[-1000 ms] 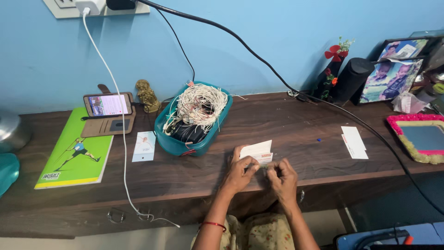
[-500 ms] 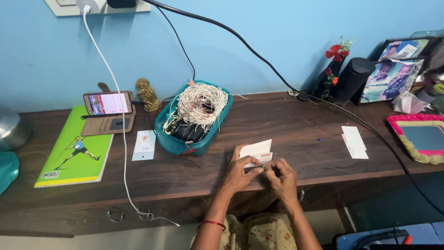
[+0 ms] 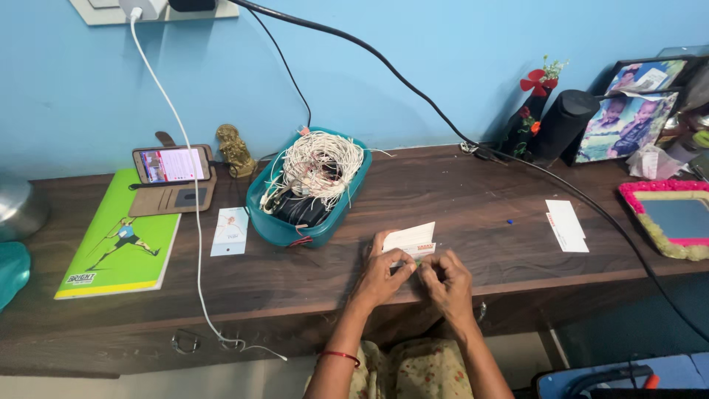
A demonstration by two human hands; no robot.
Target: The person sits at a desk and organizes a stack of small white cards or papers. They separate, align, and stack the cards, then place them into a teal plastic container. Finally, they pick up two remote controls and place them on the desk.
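My left hand (image 3: 382, 275) and my right hand (image 3: 446, 283) meet at the front edge of a dark wooden desk (image 3: 458, 192). Together they pinch a small white card (image 3: 410, 241) with an orange mark, its far edge lifted off the desk. Fingers of both hands press at the card's lower right corner; what sits under the fingertips is hidden. A red bangle circles my left wrist. Behind the hands stands a teal tub (image 3: 310, 191) heaped with tangled white string.
A loose tag (image 3: 230, 232) lies left of the tub. Two white cards (image 3: 566, 225) lie to the right. A green notebook (image 3: 118, 247) carries a phone (image 3: 172, 165) in a brown case. A white charging cable (image 3: 196, 222) and a black cable (image 3: 591, 207) cross the desk. A pink-framed mirror (image 3: 668, 219) sits far right.
The hands have closed slightly together over the card's lower corner; the fingers shift in small movements. Nothing else has moved.
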